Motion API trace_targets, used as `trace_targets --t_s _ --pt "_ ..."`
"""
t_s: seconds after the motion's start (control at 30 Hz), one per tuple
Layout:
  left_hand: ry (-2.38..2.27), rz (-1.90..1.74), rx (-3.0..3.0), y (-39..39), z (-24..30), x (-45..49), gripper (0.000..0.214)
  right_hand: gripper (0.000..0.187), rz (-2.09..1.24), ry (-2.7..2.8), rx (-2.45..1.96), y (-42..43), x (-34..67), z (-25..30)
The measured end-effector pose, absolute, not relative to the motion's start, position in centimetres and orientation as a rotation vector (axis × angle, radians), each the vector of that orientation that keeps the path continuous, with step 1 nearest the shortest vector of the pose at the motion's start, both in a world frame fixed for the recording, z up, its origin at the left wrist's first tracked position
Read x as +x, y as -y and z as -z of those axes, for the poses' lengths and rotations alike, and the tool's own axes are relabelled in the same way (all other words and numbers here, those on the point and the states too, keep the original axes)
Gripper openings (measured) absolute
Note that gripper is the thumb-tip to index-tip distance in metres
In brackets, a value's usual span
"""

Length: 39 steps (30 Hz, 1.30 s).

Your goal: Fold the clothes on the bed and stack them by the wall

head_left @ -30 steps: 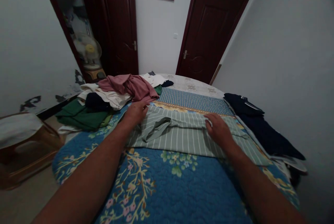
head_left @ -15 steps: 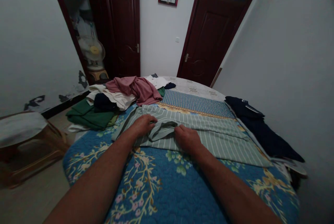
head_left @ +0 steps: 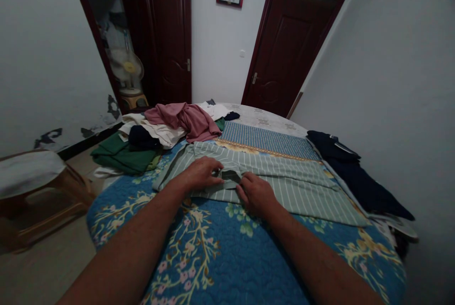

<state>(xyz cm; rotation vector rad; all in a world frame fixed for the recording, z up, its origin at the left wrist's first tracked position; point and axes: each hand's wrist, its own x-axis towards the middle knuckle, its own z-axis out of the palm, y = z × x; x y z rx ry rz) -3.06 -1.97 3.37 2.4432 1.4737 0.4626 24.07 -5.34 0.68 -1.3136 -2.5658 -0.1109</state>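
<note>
A light green garment with white stripes point(head_left: 302, 191) lies spread flat across the blue floral quilted cover point(head_left: 234, 248). Its near middle part is bunched into a small raised opening between my hands. My left hand point(head_left: 203, 174) rests on the cloth at the left of this opening, thumb and fingers curved and apart around the fold. On the opening's right side, my right hand point(head_left: 256, 193) pinches the edge of the cloth between thumb and fingers. The fingertips of both hands are partly hidden by the fabric.
Heaped clothes lie at the back left, among them a pink garment point(head_left: 188, 122) and a green one point(head_left: 122, 153). Dark folded clothes point(head_left: 359, 177) lie along the right edge. Behind the striped garment is a blue patterned panel point(head_left: 266, 139). A stool point(head_left: 31, 177) stands at left.
My left hand has moved right, toward my right hand, and its thumb and fingers now reach the raised opening. The opening looks smaller. My right hand has barely shifted.
</note>
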Motion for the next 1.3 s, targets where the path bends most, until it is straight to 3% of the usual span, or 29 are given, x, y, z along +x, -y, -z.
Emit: trace_targets --t_s 0.13,0.23,0.3,0.4,0.53,0.77,0.93,1.13,1.3 --pt "-1.393 -0.395 2.505 2.2 -3.3 -2.7 0.033 0.03 0.025 2.385 -1.426 4.8 24.0 0.3" --pt "-1.421 -0.366 2.494 2.5 -3.5 -2.4 0.039 0.048 -0.013 2.273 -1.405 4.3 23.8 0.9" --pt "-1.435 -0.353 2.515 2.6 -3.6 -2.2 0.043 0.043 -0.042 2.312 -1.409 4.1 23.6 0.9" --pt "-1.428 -0.35 2.575 2.6 -3.4 -2.2 0.032 0.03 -0.054 2.444 -1.449 4.0 23.4 0.5" --pt "-1.438 -0.305 2.578 2.2 -3.2 -2.7 0.031 0.026 -0.021 2.537 -1.421 4.2 23.5 -0.1" --pt "-1.58 -0.426 2.545 2.0 -3.0 -2.6 0.028 0.027 -0.025 2.546 -1.367 4.5 23.5 -0.2" --pt "-1.592 -0.39 2.497 2.1 -3.0 -3.5 0.04 0.031 -0.057 2.526 -1.347 5.0 23.6 -0.7" --pt "-1.389 -0.366 2.5 1.6 -3.4 -5.0 0.028 0.035 -0.041 2.534 -1.414 4.8 24.0 -0.6" --pt "-1.542 -0.5 2.45 0.8 -2.7 -4.6 0.028 0.033 -0.114 2.515 -1.29 4.3 24.4 -0.1"
